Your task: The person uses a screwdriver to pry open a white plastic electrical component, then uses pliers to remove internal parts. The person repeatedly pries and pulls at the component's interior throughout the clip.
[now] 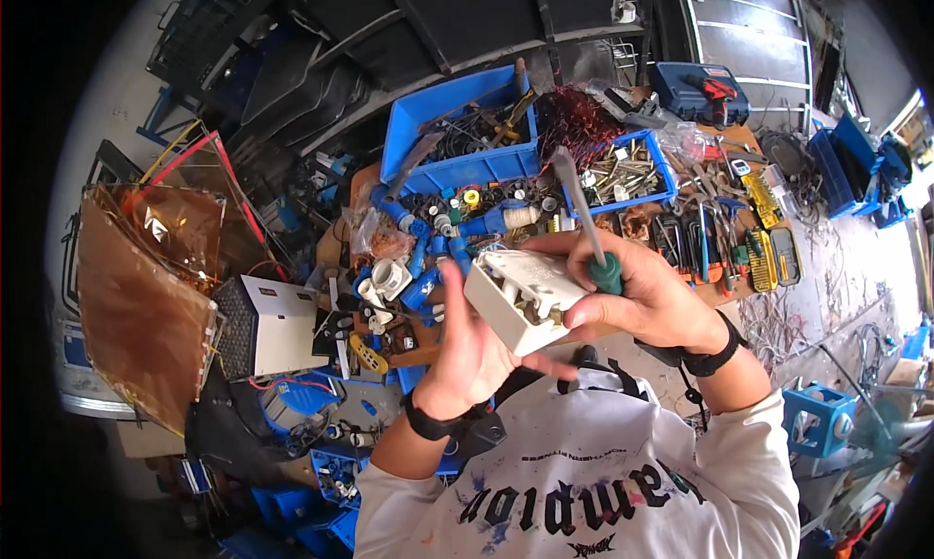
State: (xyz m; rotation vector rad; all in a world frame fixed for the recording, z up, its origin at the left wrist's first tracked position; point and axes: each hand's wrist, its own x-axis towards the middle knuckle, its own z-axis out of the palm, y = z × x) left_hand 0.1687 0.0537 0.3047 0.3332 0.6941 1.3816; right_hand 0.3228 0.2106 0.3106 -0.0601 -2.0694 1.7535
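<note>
A white plastic box (508,314) with an open side and parts inside is tilted in front of me. My right hand (642,287) grips it, thumb on its open side, and also holds a screwdriver (605,272) with a green handle, its metal shaft pointing up. My left hand (467,355) is open at the box's lower left, thumb raised and fingers stretched beneath it; whether they touch it is unclear.
Behind my hands, a cluttered wooden bench (425,337) bears blue fittings (420,287), a blue bin (457,170), a fastener tray (634,170), hand tools (702,238) and a drill (720,97). Brown panels (146,306) lean at left; a blue frame (817,418) is at right.
</note>
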